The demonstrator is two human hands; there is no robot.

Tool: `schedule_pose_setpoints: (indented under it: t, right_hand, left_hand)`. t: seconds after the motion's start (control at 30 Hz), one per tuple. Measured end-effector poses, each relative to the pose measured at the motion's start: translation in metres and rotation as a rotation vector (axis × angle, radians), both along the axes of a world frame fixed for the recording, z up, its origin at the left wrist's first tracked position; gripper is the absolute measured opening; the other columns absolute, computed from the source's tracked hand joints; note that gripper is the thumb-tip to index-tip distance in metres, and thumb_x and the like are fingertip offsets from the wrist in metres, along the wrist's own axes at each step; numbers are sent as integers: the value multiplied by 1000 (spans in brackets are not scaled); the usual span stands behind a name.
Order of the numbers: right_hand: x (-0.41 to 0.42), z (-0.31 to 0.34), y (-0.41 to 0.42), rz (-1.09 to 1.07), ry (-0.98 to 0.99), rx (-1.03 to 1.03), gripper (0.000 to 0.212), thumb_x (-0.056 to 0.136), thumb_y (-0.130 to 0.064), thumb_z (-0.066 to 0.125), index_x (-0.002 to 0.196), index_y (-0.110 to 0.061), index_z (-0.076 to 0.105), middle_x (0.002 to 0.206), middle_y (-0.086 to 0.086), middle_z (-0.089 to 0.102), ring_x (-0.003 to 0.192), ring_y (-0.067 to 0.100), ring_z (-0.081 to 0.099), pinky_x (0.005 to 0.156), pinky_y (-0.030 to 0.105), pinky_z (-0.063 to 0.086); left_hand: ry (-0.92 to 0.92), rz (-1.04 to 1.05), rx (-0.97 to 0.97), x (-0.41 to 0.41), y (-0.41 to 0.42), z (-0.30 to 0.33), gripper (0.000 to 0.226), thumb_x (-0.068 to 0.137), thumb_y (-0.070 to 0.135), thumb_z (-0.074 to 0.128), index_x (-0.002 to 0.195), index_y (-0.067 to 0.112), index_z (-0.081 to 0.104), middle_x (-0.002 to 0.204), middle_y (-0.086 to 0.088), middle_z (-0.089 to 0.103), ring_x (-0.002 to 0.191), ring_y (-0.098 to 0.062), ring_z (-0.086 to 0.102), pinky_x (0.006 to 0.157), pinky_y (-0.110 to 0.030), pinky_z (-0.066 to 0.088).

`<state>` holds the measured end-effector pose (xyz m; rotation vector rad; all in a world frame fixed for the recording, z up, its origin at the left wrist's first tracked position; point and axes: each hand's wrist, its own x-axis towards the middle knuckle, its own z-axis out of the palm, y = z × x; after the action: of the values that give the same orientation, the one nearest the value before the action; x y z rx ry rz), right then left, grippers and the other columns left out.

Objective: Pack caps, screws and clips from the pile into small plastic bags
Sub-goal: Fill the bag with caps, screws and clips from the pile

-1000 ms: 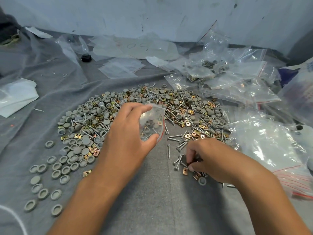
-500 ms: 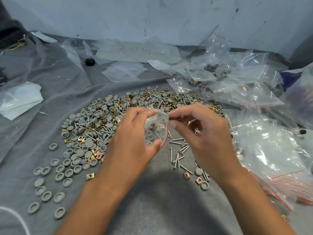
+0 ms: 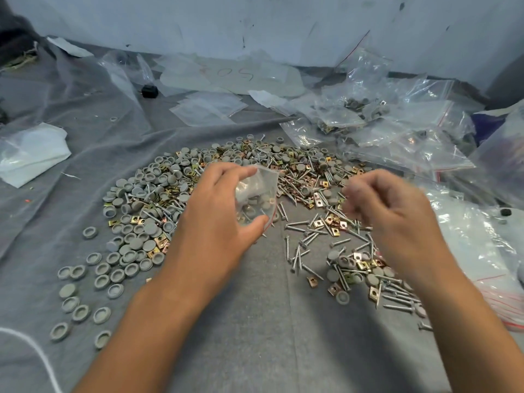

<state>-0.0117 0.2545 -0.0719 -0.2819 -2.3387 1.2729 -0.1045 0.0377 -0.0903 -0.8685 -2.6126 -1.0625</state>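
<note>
From the head camera, looking down at the grey cloth (image 3: 255,321): my left hand (image 3: 215,222) pinches a small plastic bag (image 3: 256,194) between thumb below and fingers above, holding it up over the near edge of the pile (image 3: 226,177). A few grey caps and what look like screws sit in the bag's bottom. Its mouth faces right, toward my right hand (image 3: 394,219), which hangs just beside it, blurred, fingers curled inward. Whether they hold a screw or clip I cannot tell (the blur hides the fingertips).

The pile spreads across the middle: caps (image 3: 136,245) mostly left and near-left, brass-coloured clips (image 3: 334,222) and screws (image 3: 300,251) scattered right and nearer me. Filled bags (image 3: 340,120) lie far right, a stack of empty bags (image 3: 207,109) far centre, and a white folded sheet (image 3: 31,154) far left.

What could go wrong, as I judge it: the bag's mouth is held only by my pinch and looks half collapsed, so a piece dropped toward it may hit the lip and bounce back into the pile. Tilting the bag too far right could let the caps slide out. Screw tips could also pierce the thin film if I squeeze
</note>
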Motion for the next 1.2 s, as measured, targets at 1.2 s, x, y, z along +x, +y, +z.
schedule_pose_setpoints:
  t: [1.2]
  right_hand:
    - [18, -34, 12, 357, -540, 624, 11, 90, -28, 75, 96, -35, 69, 90, -20, 55, 84, -1, 55, 77, 21, 47]
  left_hand:
    - [-18, 0, -11, 2, 3, 0, 69, 78, 42, 72, 141, 30, 49, 122, 21, 43, 94, 14, 44, 79, 0, 37]
